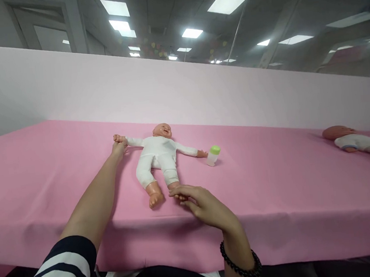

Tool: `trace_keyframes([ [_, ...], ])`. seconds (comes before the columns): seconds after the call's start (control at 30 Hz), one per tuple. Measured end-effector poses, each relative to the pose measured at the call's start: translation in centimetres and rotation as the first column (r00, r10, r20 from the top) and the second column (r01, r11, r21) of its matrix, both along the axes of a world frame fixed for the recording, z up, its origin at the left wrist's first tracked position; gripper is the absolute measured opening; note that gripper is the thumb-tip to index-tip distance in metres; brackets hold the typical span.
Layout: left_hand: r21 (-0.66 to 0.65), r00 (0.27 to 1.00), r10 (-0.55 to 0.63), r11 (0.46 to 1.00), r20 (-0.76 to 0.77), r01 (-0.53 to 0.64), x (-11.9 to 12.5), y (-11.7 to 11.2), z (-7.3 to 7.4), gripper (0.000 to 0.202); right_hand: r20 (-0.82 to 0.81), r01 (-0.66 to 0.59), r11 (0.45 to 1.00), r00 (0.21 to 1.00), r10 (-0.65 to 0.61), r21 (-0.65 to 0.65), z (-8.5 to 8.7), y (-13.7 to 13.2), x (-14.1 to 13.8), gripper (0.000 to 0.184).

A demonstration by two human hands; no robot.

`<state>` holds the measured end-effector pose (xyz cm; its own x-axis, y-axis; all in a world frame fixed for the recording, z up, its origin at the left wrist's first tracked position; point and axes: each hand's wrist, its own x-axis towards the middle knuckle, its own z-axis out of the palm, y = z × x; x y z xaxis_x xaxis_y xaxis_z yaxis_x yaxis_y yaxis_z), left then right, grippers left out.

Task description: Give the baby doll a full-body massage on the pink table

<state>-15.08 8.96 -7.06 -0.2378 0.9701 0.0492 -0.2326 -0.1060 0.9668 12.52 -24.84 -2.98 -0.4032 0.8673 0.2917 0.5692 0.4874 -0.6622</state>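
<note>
A baby doll (158,148) in a white bodysuit lies on its back on the pink-covered table, arms spread and head toward the wall. My left hand (120,148) reaches far forward and is closed around the doll's hand at the left. Over the doll's foot on the right side curls my right hand (201,202), fingers across the ankle and thumb below, partly hiding that foot. The doll's other foot lies bare and untouched. Close to the doll's hand on the right stands a small bottle (213,156) with a bright green cap.
A second doll (358,138) in pale clothing lies at the far right. The pink cover (276,186) drapes over the table's front edge near my body. Behind the table runs a low white wall (133,91) with glass above it.
</note>
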Motion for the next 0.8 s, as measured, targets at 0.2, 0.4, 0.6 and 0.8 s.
trace_keyframes([
  [0.2,0.387,0.960,-0.175,0.887,-0.221,0.251,2.2,-2.0,1.4,0.033,-0.143,0.017,0.988,0.990,0.005,0.152,1.0,4.7,-2.9,0.046],
  [0.4,0.343,0.790,-0.299,0.778,-0.536,0.527,4.2,-3.3,1.8,0.035,-0.045,0.025,0.987,0.999,-0.019,0.157,0.8,8.4,-5.3,0.041],
  [0.6,0.291,0.987,-0.035,0.953,-0.159,0.080,2.4,-0.6,0.9,0.031,-0.092,-0.046,0.997,0.994,0.051,0.055,1.1,2.6,-2.4,0.045],
  [0.8,-0.036,0.997,0.054,0.998,0.061,-0.052,0.8,1.8,-0.7,0.030,0.026,0.016,1.000,1.000,-0.016,-0.017,0.1,0.1,0.0,0.048],
])
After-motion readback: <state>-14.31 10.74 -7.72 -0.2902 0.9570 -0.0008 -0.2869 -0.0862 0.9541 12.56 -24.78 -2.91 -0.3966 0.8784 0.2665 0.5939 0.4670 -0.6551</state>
